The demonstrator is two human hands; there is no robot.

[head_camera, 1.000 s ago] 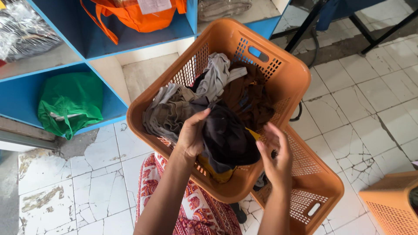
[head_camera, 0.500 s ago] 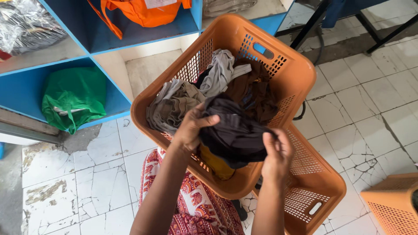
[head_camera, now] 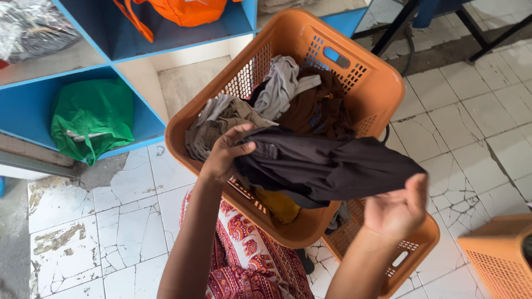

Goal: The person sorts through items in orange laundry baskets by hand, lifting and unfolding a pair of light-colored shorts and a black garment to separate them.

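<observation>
My left hand (head_camera: 224,155) grips one end of a dark brown garment (head_camera: 327,166) over the near side of an orange laundry basket (head_camera: 382,77). The other end is pinched in my right hand (head_camera: 399,207), which is out to the right, so the cloth is stretched between both hands. Inside the basket lie grey clothes (head_camera: 221,122), a light grey piece (head_camera: 280,83), a brown piece (head_camera: 318,108) and something yellow (head_camera: 277,205) under the held garment.
A second orange basket (head_camera: 407,257) sits lower right, partly under the first, and a third (head_camera: 496,260) is at the right edge. Blue shelves hold a green bag (head_camera: 91,119) and an orange bag (head_camera: 188,11). Cracked white floor tiles lie around; a red patterned skirt (head_camera: 249,260) is below.
Both hands lifted the dark garment out of the pile. My right hand took hold of its end and pulled it out to the right, spreading the cloth.
</observation>
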